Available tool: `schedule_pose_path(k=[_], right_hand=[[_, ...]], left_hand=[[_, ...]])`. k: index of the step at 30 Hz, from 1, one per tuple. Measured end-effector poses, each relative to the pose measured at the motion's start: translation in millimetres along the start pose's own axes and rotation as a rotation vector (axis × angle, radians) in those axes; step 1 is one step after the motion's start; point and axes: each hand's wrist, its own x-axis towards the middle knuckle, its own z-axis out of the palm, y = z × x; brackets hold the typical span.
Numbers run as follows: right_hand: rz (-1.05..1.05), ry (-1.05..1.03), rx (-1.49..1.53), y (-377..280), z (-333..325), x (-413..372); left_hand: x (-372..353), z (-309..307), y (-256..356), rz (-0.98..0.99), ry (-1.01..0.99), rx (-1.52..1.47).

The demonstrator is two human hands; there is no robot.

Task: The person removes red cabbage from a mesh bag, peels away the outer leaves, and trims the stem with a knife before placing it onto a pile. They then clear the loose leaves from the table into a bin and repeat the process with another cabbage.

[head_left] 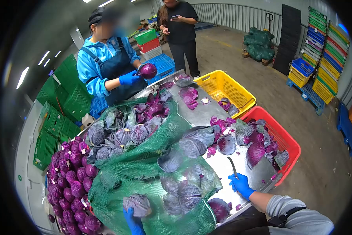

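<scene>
My left hand (133, 222), in a blue glove, grips a red cabbage (137, 205) with dull greyish outer leaves at the table's near side. Beneath it spreads a green mesh bag (144, 164). My right hand (241, 186), also gloved in blue, is closed on a knife (233, 166) with a thin, curved, dark blade pointing away from me. The knife is over bare metal, apart from the cabbage. Loose outer leaves (194, 141) lie between my hands and beyond them, and another purple leaf (219, 208) rests near my right wrist.
Trimmed purple cabbages (72, 188) are heaped at left. Untrimmed ones (138, 134) lie on the mesh. A red crate (291, 154) with leaves and a yellow crate (223, 84) border the metal table (195, 107). Opposite, a co-worker (109, 66) holds a cabbage; another person (180, 35) holds a phone.
</scene>
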Motion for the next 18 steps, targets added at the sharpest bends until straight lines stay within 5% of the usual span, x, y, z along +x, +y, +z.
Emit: schedule_pose_path(k=[7,12,15,18], right_hand=[[0.022,-0.142,-0.126,-0.4,-8.3,4.6],[0.03,-0.512,-0.077,-48.8,-54.4,-11.6],[-0.026,-0.615,-0.048,-64.9,-83.1,-19.7],[-0.064,-0.6,-0.157,-70.6,-96.7,-12.9]], left_hand=[[-105.6,143.5,-44.0,-0.243,-0.217,-0.252],[-145.1,260.6,-95.8,-0.588,-0.172,-0.433],[-165.0,320.8,-110.2,-0.788,-0.126,-0.339],[-164.9,317.3,-155.4,-0.879,-0.218,-0.096]])
